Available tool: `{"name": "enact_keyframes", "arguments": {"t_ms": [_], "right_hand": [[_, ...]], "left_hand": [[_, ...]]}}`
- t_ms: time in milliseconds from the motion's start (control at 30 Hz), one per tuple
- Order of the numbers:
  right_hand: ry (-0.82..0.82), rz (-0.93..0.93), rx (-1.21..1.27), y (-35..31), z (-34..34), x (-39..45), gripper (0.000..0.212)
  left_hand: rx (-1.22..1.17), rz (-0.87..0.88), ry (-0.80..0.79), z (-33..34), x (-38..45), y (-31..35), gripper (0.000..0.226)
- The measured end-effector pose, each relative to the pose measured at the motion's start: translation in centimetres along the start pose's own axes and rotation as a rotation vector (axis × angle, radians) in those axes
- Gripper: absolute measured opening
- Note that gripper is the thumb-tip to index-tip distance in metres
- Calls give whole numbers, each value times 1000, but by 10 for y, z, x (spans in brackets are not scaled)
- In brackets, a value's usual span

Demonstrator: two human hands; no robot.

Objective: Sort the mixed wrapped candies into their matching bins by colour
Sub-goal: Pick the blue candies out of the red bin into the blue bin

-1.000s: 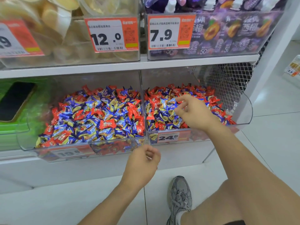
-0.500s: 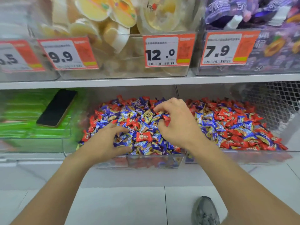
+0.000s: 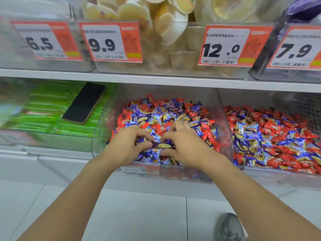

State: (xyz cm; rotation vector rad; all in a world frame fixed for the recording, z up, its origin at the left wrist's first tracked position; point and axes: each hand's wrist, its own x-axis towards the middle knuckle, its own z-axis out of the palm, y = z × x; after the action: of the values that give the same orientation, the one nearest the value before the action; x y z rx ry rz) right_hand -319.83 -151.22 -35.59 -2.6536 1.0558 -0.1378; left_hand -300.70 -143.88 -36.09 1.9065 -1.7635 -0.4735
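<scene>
At nine o'clock a phone [image 3: 84, 103] lies on green packs [image 3: 52, 108], apart from the sorting. Just right of them, the middle bin [image 3: 97, 136] holds red and blue candies [image 3: 163, 112] thoroughly mingled, blue perhaps the more numerous near the front. Both hands work its near edge, at about six o'clock of the heap. The left hand [image 3: 125, 146] has its fingers curled down into the blue wrappers, seemingly pinching some, though which piece cannot be told. The right hand [image 3: 184, 146], close beside it, likewise curls over the candies, thumb and fingers closing on a blue-and-gold piece [image 3: 164, 145] between the two hands. At three o'clock the right bin [image 3: 225, 112] is mostly red but plainly flecked with blue throughout. Judged from this, sorting has barely begun: neither bin holds a single colour, and most pieces remain to be moved.
</scene>
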Motion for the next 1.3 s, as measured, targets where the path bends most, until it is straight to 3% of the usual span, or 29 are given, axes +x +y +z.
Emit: {"name": "enact_keyframes", "arguments": {"t_ms": [200,367,500,600,700,933,1033,1167,1300], "right_hand": [[217,-24,213,3,-8,-3,29],[284,-11,164,5,-11,3,36],[238,-6,287,2,-16,4,28],[130,-10,313,0,-21,5,10],[61,-15,278,1,-28,4,19],[-184,15,-113,-17,-9,6,42],[-177,-28,-169,-21,-5,10,49],[-156,-29,-67,-11,-4,18,47],[-60,35,227,4,-17,7,50]], "left_hand": [[-242,-203,126,-10,-9,-16,9],[-319,-245,152,-16,-12,-13,9],[-271,-183,170,-17,-15,-14,6],[-91,-136,105,-15,-15,-11,27],[-32,-104,31,-11,-13,-3,31],[44,-79,-74,-9,-11,4,45],[71,-54,-136,-4,-7,9,47],[198,-50,-191,-1,0,11,55],[153,-87,-180,-5,-1,5,42]]}}
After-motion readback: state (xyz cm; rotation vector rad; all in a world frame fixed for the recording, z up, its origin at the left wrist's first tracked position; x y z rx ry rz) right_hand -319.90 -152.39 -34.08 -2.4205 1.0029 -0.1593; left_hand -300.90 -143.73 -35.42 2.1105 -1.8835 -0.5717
